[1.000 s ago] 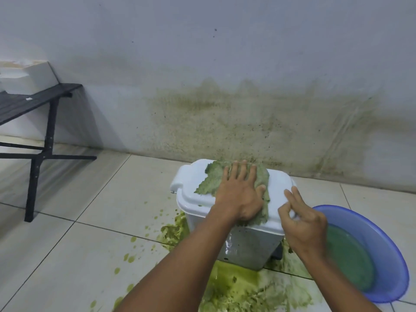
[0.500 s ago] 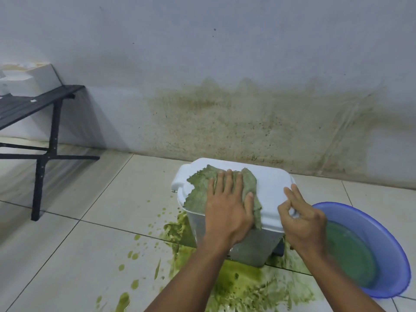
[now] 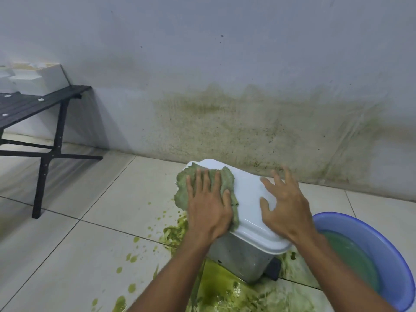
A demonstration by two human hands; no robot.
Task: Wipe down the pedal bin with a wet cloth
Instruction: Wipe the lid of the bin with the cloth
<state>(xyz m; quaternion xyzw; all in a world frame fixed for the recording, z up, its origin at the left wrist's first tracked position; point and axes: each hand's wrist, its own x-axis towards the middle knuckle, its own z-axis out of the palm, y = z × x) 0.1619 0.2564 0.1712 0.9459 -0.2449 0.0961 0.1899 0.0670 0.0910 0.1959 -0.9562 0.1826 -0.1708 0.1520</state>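
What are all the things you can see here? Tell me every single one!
pedal bin: one, white lid and grey body, on the floor near the wall
cloth: one, stained green, on the left part of the bin lid
basin: one, blue, on the floor right of the bin, holding greenish water
spill: one big patch plus drops, green, on the tiles under and in front of the bin
bench: one, black, far left by the wall
boxes: at least two, white, on the bench
wall: one, pale with green staining behind the bin
left grip: one, bare hand, pressed flat on the cloth
right grip: one, bare hand, fingers spread on the lid
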